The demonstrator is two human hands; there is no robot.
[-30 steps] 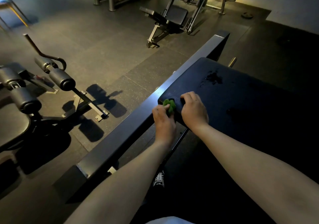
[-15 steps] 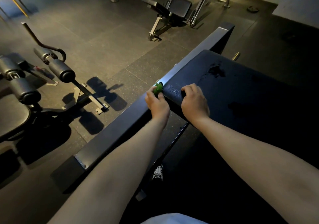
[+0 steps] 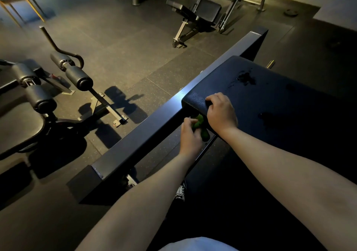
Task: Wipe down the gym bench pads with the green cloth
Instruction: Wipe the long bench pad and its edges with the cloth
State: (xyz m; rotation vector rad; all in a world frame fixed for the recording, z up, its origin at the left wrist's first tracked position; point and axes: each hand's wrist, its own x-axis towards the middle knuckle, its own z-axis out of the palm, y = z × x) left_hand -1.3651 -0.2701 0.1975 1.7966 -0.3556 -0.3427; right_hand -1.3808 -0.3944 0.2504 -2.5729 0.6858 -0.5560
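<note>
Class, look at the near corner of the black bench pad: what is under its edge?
Under the bench pad edge, the left hand grips the green cloth beside the frame beam. The right hand grips the corner above. The pad's underside is hidden in shadow.

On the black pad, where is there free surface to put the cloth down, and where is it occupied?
The bench pad is bare between the right hand and the wet patch, and further right. The near corner is crowded: the right hand grips it, and the left hand holds the green cloth just below.
</note>
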